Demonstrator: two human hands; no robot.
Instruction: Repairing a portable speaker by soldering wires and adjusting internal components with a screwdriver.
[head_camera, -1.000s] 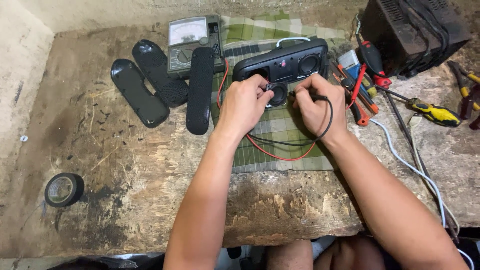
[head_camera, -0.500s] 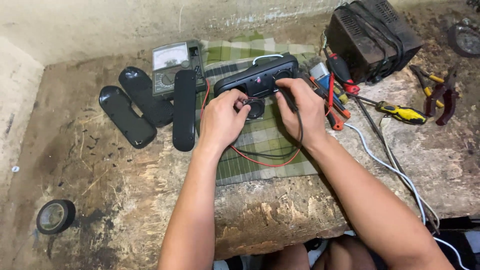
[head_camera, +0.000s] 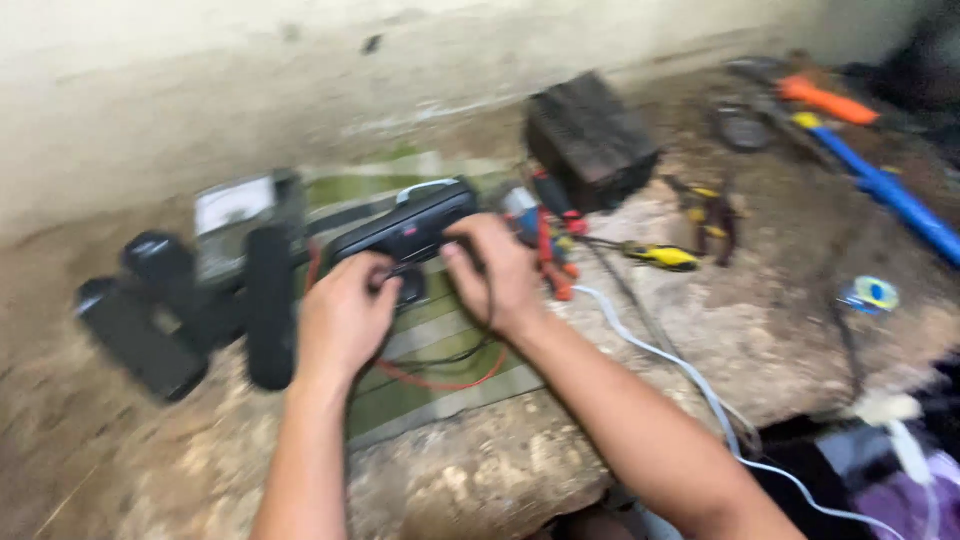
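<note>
A black radio-like device (head_camera: 405, 225) lies on a green checked cloth (head_camera: 425, 385) on a rough stone bench. My left hand (head_camera: 345, 315) presses against its front, fingers curled at a small dark round part. My right hand (head_camera: 495, 270) grips the device's right end, with a black lead running under the palm. A red wire (head_camera: 440, 382) and a black wire loop over the cloth below both hands. The frame is blurred by motion.
Several long black covers (head_camera: 268, 305) and a meter with a white dial (head_camera: 235, 210) lie left. A black box (head_camera: 590, 140) sits behind; screwdrivers (head_camera: 660, 257), pliers (head_camera: 712, 210), a white cable (head_camera: 660, 360), a blue and orange tool (head_camera: 880, 185) lie right.
The view has swung right and pulled back, so the bench's right side and more tools show. Both hands stay on the black device in much the same grip.
</note>
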